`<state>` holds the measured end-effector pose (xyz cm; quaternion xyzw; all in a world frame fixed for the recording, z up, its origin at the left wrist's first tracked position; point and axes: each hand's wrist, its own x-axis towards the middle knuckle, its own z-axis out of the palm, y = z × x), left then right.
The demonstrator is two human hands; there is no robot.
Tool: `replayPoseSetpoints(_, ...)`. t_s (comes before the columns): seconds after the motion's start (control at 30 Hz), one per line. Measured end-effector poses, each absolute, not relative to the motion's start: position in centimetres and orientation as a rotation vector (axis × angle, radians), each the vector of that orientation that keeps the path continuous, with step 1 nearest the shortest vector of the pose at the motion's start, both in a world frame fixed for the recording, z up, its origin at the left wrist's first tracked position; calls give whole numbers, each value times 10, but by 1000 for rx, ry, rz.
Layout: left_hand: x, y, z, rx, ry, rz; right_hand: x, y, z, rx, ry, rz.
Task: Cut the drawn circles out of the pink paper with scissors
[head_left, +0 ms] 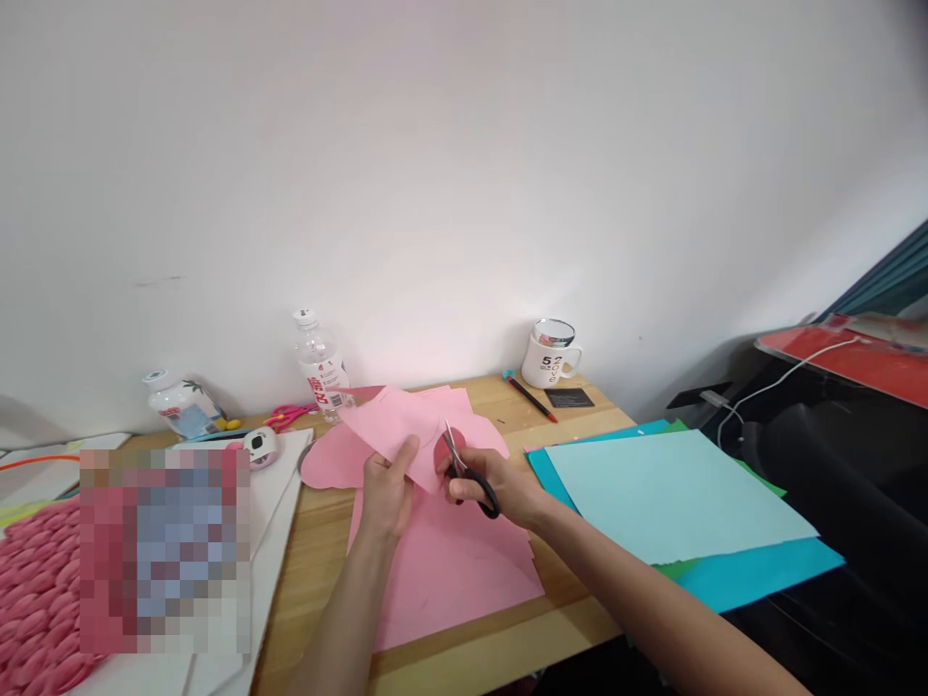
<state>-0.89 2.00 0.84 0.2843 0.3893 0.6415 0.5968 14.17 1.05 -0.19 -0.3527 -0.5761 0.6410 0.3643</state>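
Note:
My left hand [390, 486] pinches a pink sheet of paper [388, 422] with the thumb on top, holding it above the table. A curved line shows on this sheet near its right edge. In my right hand [489, 478] is a pair of scissors [475, 480] with black handles, its metal blades pointing up and left at the right edge of the paper. Around the blades lies a darker pink round patch, and I cannot tell whether it is a separate piece. Underneath, more pink paper [449, 580] rests on the wooden table.
Light blue, green and turquoise sheets [674, 493] lie at the right. Along the wall stand a clear bottle [317, 362], a white mug [551, 360] and a white jar [181, 401]. A black pencil [532, 397] lies near a dark card [569, 397]. Pink woven material [36, 590] is at left.

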Motion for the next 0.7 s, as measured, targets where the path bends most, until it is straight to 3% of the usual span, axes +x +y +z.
replayPoseSetpoints(0.23,-8,18,17,694,1002,1536,136,33,-10,-964,-1590,1417)
replayPoseSetpoints(0.7,2,14,-11,1030,1347,1621,141,18,-7,-910,-1542,1580)
